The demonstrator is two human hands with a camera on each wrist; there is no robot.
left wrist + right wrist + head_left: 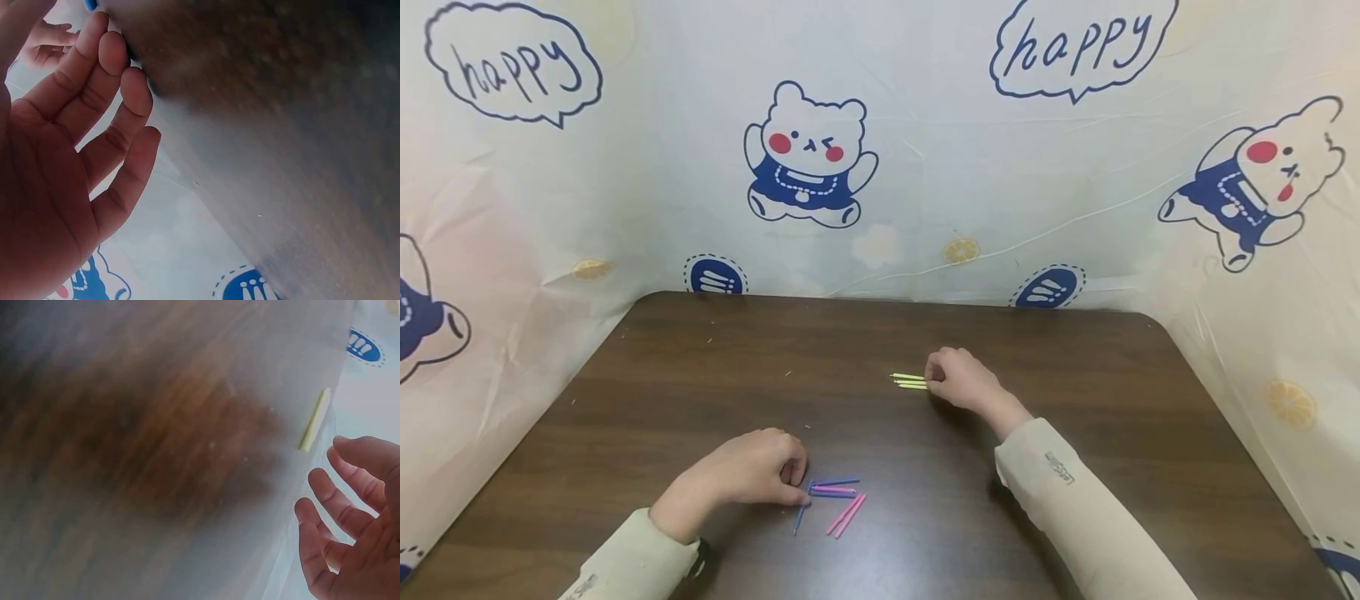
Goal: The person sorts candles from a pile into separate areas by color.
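My left hand [752, 468] is low over the table, thumb and forefinger curled about a thin blue stick [800, 522]. Its blue end [90, 4] shows beside the forefinger in the left wrist view. To its right lie blue sticks [835, 496], with a pink stick [833, 488] between them and a pink pair [846, 515] nearer the front. Farther back, my right hand [962, 380] is beside several yellow sticks [912, 381] lying side by side. In the right wrist view, the fingers of the right hand [347, 506] are spread apart, near a yellow stick [315, 419].
A brown wooden table [700, 392] with rounded far corners spans the view. Small pale specks dot its left half. Behind and around it hangs a pale curtain [910, 167] printed with bears and lettering.
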